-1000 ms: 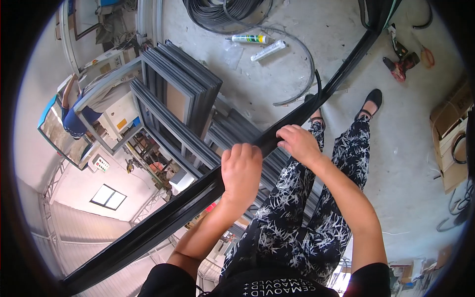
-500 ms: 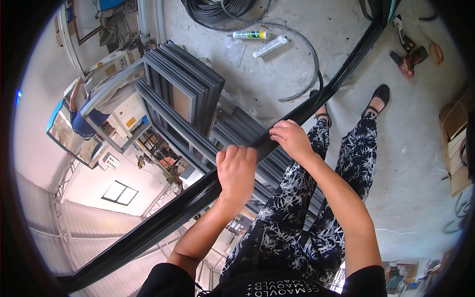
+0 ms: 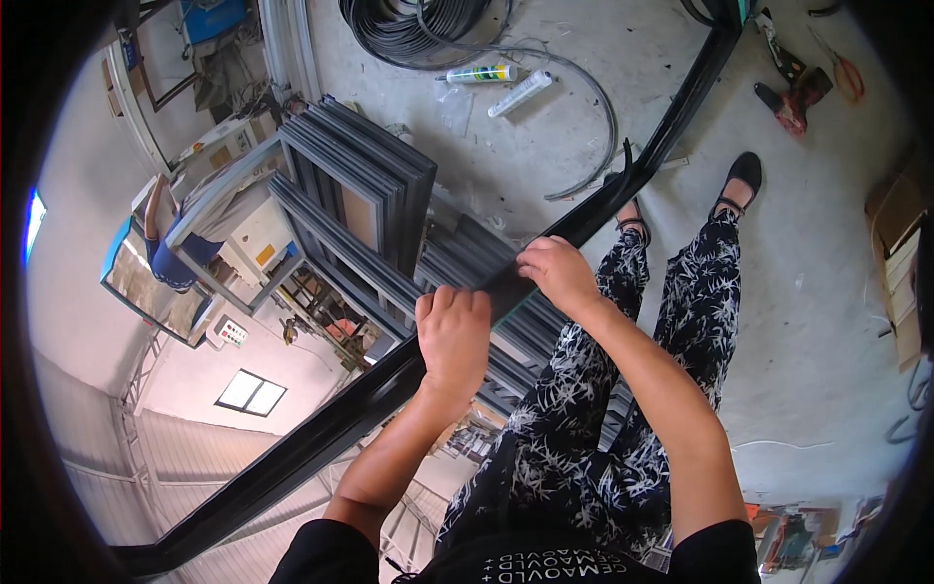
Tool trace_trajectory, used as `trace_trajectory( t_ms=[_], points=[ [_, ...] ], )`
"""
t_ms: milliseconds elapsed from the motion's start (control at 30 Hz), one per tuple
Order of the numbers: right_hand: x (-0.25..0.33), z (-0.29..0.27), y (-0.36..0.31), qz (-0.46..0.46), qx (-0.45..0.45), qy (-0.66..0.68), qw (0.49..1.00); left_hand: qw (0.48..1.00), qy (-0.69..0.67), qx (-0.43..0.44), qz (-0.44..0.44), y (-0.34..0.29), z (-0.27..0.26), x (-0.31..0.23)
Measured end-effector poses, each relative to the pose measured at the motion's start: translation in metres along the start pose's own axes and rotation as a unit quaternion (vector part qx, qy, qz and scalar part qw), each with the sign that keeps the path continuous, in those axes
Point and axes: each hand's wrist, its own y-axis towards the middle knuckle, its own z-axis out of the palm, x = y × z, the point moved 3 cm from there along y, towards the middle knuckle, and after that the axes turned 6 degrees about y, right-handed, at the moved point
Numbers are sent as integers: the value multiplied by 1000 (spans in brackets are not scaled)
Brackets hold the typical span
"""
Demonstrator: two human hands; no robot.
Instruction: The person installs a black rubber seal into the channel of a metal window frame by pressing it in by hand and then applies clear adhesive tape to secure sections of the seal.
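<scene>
A long black frame bar [image 3: 321,428] runs slantwise across the view, from lower left to upper right. My left hand [image 3: 453,336] is closed over the bar, its fingers curled across the top edge. Just to the right, my right hand [image 3: 556,275] is pinched at the bar's upper edge; whatever thin piece lies between thumb and fingertips is hidden. Beyond it, a dark strip end [image 3: 628,156] sticks up from the bar near my left shoe. At the upper right the bar meets a corner with a greenish edge.
Grey window frames [image 3: 375,185] stand stacked at left, with grey profiles [image 3: 467,253] beside them. On the floor are a coil of black cord [image 3: 409,34], two sealant tubes [image 3: 482,74], a red cordless drill [image 3: 798,97] and scissors [image 3: 848,78]. Cardboard [image 3: 893,273] leans far right. Another person [image 3: 175,253] is at left.
Both hands have shifted slightly left along the bar. The strip end near my shoe now stands up more clearly. The view has tilted a little.
</scene>
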Motion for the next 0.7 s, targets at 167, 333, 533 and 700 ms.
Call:
trace_trajectory(
  t_ms=[167, 333, 533, 700],
  points=[
    [-6, 0, -2, 34, -13, 29, 999, 1000, 11, 27, -3, -6, 4, -1],
    [-2, -7, -15, 114, -150, -84, 978, 999, -27, -3, 46, -10, 6, -11],
    [-8, 37, -40, 486, -226, 143, 832, 997, -65, 17, 38, -15, 5, -14],
    [-6, 71, -39, 458, -270, 665, 524, 998, -35, 19, 41, -17, 12, -15]
  ],
)
